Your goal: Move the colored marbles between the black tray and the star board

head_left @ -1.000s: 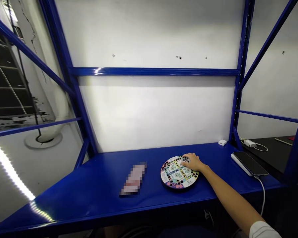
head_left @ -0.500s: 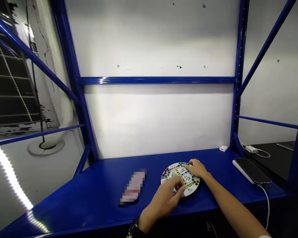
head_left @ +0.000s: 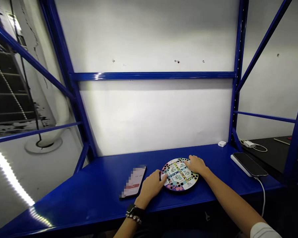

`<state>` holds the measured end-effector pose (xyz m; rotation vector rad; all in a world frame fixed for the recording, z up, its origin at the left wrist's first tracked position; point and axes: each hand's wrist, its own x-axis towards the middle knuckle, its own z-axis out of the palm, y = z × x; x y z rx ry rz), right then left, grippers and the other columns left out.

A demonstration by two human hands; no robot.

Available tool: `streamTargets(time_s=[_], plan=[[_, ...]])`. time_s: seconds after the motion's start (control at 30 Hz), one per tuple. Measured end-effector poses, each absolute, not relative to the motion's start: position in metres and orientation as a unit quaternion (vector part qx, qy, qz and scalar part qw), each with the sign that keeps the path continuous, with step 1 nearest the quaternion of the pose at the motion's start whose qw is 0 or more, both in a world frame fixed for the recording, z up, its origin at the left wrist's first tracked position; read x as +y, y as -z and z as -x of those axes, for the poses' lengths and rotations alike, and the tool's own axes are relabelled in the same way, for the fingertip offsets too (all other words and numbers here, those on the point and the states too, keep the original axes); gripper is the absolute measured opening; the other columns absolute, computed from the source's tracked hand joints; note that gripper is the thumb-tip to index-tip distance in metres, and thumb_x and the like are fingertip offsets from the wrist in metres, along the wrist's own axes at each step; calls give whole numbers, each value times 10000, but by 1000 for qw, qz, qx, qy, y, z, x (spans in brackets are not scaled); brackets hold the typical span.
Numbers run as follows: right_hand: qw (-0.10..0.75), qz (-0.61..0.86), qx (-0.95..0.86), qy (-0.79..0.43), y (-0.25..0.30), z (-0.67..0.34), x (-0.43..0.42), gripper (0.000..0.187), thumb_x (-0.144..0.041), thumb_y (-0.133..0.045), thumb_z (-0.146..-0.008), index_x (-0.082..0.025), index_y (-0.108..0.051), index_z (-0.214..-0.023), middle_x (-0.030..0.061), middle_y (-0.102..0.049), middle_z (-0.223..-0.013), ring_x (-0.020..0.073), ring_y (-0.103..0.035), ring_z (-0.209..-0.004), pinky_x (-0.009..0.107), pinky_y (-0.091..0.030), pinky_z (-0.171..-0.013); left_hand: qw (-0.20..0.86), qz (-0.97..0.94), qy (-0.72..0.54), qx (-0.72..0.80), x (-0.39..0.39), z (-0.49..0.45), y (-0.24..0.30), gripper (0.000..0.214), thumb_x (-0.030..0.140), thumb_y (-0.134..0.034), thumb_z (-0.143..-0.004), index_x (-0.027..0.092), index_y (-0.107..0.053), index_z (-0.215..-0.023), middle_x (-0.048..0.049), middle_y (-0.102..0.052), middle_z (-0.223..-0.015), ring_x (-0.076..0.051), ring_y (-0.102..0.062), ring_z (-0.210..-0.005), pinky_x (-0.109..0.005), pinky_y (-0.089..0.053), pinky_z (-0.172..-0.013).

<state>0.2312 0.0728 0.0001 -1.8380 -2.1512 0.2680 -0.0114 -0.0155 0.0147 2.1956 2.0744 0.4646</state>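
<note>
Board (head_left: 179, 180), round and colourful, lies on the blue shelf (head_left: 89, 191) between the left hand (head_left: 152, 185), which grips its left edge, and the right hand (head_left: 196, 165), which grips its right rear edge.

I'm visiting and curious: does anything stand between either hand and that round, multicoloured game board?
Nothing visible does: the left hand is at the left edge of the round, multicoloured game board, the right hand at its upper right. The flat, dark-edged phone lies left of the left hand, not between.
</note>
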Motion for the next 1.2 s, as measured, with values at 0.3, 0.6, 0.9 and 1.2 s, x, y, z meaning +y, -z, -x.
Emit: streamTargets(time_s=[0.3, 0.6, 0.9, 1.2], plan=[[196, 645, -727, -131, -1, -237, 76, 436, -610, -394, -907, -218, -581, -878, 107, -692, -1016, 261, -645, -919, 326, -418, -727, 129, -662, -265, 689, -6, 23, -8, 373, 565, -480, -840, 217, -605, -888, -54, -723, -883, -256, -679, -853, -317, -434, -690], [407, 581, -652, -266, -14, -238, 78, 392, -584, -590, -805, -217, -475, -730, 35, -624, -781, 192, -588, -763, 282, -424, -660, 171, -654, -491, 550, -7, 18, -10, 415, 585, -490, -842, 198, -629, -902, -5, -647, -723, -183, -608, -634, -293, -482, -621], [711, 361, -457, -394, -60, -295, 41, 455, -651, -635, -761, -217, -518, -826, -23, -582, -642, 146, -538, -561, 267, -442, -539, 148, -704, -408, 562, -8, 22, -3, 352, 442, -425, -899, 202, -634, -1050, -61, -661, -979, -210, -615, -851, -362, -509, -864], [428, 580, -693, 20, -50, -328, 30, 232, -441, -555, -873, -232, -536, -776, 24, -642, -763, 189, -573, -702, 289, -389, -662, 135, -725, -356, 575, -11, 19, -4, 283, 360, -460, -880, 213, -613, -1068, -53, -637, -1070, -207, -609, -943, -356, -490, -905]])
